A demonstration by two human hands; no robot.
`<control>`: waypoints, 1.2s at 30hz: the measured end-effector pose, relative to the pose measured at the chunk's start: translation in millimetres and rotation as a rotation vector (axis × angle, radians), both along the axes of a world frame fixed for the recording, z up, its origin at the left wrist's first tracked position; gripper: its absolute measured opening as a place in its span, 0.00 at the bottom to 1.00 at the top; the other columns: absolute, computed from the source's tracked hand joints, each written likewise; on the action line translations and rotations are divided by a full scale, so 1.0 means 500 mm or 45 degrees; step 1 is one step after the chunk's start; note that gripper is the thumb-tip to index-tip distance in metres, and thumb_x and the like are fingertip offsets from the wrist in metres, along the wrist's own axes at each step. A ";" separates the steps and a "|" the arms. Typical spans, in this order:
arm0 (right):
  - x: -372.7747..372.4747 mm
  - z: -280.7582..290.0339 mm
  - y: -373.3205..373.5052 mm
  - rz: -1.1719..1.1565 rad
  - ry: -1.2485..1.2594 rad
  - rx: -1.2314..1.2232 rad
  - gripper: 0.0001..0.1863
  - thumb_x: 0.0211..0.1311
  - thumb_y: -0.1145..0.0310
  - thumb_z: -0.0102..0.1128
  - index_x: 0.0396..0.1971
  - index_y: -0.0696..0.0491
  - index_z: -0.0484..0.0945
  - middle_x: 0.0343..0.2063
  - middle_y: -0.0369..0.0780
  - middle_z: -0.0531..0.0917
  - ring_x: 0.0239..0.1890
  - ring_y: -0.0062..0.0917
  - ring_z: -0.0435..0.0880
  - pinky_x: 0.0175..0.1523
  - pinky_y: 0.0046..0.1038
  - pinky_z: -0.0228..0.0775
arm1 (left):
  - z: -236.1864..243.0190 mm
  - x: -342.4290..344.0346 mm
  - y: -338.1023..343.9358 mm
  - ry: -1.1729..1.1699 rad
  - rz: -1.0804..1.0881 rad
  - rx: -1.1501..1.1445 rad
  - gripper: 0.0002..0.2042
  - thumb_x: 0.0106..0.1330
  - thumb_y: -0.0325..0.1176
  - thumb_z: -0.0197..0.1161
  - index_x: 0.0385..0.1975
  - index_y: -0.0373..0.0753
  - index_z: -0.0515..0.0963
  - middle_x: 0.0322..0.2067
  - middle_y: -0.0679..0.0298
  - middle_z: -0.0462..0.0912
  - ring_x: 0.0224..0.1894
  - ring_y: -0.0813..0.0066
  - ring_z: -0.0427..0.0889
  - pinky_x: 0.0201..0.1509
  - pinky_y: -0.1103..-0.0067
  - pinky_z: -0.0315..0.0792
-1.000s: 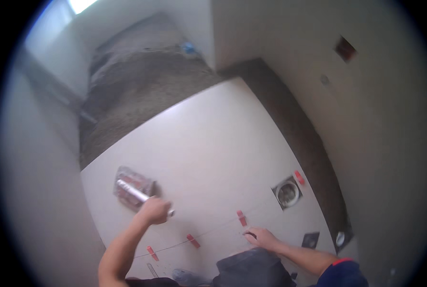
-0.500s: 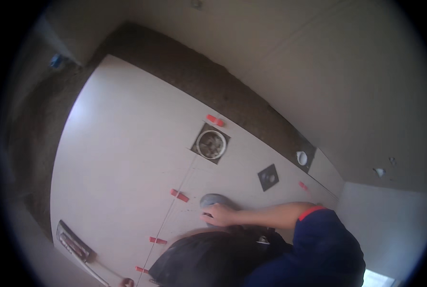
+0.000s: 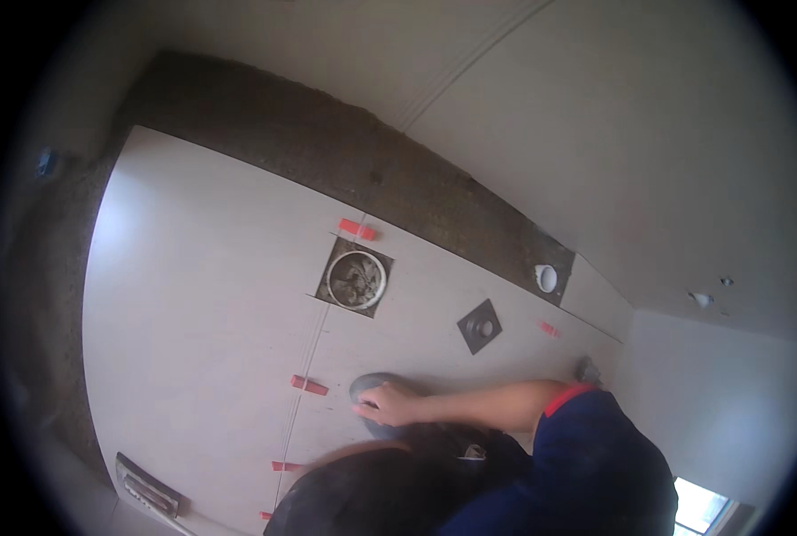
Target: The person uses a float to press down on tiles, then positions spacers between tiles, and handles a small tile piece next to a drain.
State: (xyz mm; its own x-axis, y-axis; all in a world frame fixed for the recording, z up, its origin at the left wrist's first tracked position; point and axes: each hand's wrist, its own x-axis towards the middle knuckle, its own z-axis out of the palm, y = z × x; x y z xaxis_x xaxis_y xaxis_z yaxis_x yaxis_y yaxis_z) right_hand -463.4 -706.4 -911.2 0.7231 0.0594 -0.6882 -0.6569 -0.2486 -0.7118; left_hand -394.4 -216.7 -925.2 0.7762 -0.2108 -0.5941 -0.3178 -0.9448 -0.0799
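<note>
My right hand (image 3: 388, 404) comes in from the lower right, below a navy sleeve with a red cuff. It lies against a grey rounded shape (image 3: 369, 384), which looks like the toe of a shoe, beside my dark trousers (image 3: 354, 487). The fingers are curled; a small dark spot shows between thumb and fingers, too small to name. My left hand is not in view. Ahead lies a large pale tile floor (image 3: 202, 295) with a red wedge (image 3: 310, 385) on the joint nearest my hand. To the right of that sits a dark square drain cover (image 3: 480, 327) with a round centre.
A square cutout holds a white pipe ring (image 3: 383, 281) with rubble inside. Another red wedge (image 3: 358, 230) lies behind it. Bare rough floor (image 3: 264, 107) runs along the wall, with a white pipe (image 3: 546, 279) standing in it. A flat trowel (image 3: 148, 490) lies at the lower left.
The view has shifted, so the floor, wedges and drain openings sit further left. My right hand stays by the grey shape, fingers still curled. A brown rounded thing at the lower edge is gone.
</note>
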 end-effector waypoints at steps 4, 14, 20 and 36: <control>-0.006 0.019 -0.024 -0.101 0.154 0.190 0.21 0.67 0.51 0.54 0.25 0.55 0.76 0.17 0.40 0.82 0.20 0.32 0.82 0.31 0.37 0.73 | -0.004 -0.015 -0.013 -0.064 0.029 -0.014 0.10 0.64 0.35 0.60 0.35 0.34 0.79 0.35 0.48 0.81 0.38 0.50 0.80 0.42 0.63 0.73; -0.053 -0.031 0.004 -0.022 -0.443 -0.307 0.22 0.62 0.52 0.60 0.15 0.51 0.71 0.11 0.45 0.76 0.17 0.42 0.79 0.24 0.39 0.72 | 0.002 -0.057 -0.020 -0.094 0.113 -0.026 0.09 0.65 0.32 0.59 0.38 0.32 0.78 0.37 0.47 0.79 0.40 0.48 0.78 0.44 0.62 0.72; -0.046 -0.031 0.020 -0.086 -0.571 -0.571 0.21 0.60 0.55 0.64 0.14 0.51 0.69 0.09 0.44 0.74 0.14 0.41 0.77 0.21 0.39 0.71 | -0.010 -0.023 -0.020 -0.113 0.124 -0.099 0.09 0.66 0.30 0.59 0.39 0.31 0.77 0.38 0.46 0.78 0.41 0.47 0.77 0.45 0.62 0.72; -0.112 0.119 0.083 -1.227 -0.037 -0.501 0.15 0.63 0.56 0.57 0.36 0.54 0.79 0.25 0.49 0.81 0.31 0.44 0.82 0.41 0.42 0.73 | -0.047 0.272 -0.523 -0.236 -0.898 -0.671 0.34 0.67 0.44 0.59 0.66 0.29 0.57 0.65 0.39 0.58 0.69 0.41 0.54 0.71 0.57 0.51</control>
